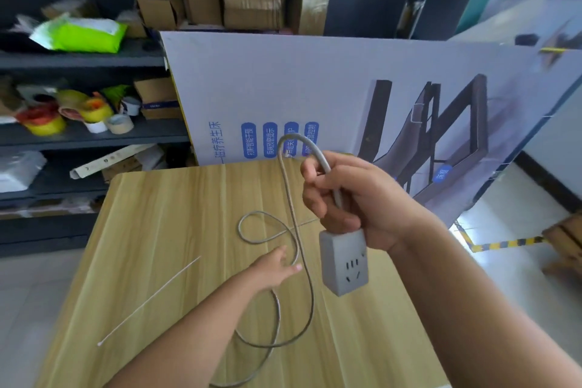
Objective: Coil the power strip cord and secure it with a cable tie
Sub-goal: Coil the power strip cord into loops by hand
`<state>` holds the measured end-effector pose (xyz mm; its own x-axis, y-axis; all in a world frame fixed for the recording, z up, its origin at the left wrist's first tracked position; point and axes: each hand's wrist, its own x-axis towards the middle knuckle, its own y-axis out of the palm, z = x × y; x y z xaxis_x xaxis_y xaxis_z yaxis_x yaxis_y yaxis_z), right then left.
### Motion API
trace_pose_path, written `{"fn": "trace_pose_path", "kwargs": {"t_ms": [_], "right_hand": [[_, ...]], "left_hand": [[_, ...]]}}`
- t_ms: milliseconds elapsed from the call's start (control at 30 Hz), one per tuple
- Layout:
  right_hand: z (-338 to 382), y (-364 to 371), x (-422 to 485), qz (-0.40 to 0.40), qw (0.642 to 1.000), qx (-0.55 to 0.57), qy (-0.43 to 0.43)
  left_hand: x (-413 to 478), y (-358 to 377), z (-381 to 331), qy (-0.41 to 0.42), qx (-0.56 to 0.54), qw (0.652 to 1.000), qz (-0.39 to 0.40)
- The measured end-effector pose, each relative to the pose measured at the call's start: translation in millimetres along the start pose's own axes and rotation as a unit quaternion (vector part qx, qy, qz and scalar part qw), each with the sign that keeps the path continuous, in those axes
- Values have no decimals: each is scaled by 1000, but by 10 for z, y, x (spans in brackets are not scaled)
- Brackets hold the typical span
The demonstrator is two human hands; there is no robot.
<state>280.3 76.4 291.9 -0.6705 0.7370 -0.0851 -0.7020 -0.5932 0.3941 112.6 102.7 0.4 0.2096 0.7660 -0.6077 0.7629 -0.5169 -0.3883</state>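
My right hand (349,198) grips the cord (310,302) above the dangling power strip (345,261); my left hand (277,266) reaches open toward loose loops mid-table (157,230). Coiling barely begun; cable tie (148,301) untouched near the left edge.

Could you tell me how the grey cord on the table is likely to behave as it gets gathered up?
The cord lies in loose loops, so probably floppy. It arches above the right hand, suggesting some springiness, so coils may unwind.

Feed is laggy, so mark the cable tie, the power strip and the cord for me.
cable tie (148,302), head view, middle of its strap.
power strip (345,261), head view, socket face.
cord (310,293), head view, loop over the table.
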Motion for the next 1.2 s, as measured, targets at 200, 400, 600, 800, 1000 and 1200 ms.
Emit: {"fn": "trace_pose_path", "kwargs": {"t_ms": [200, 400, 600, 800, 1000, 1200], "right_hand": [[375, 100, -141, 34, 996, -80, -37], [339, -319, -22, -154, 972, -170, -50], [-25, -601, 191, -256, 943, -211, -8], [-532, -308, 488, -200, 912, -356, 24], [-699, -75, 582, -111, 958, -258, 57], [-661, -41, 562, -100, 975, -190, 56]], "left_hand": [[-139, 15, -589, 103, -216, 971, -23], [-450, -282, -659, 116, -398, 905, -101], [-845, -942, -793, 149, -614, 762, -139], [-1302, -1119, -1377, 255, -592, 748, -158], [-1517, -1068, -1625, 293, -574, 745, -171], [-1577, -1072, -1509, 272, -435, 818, -261]]}}
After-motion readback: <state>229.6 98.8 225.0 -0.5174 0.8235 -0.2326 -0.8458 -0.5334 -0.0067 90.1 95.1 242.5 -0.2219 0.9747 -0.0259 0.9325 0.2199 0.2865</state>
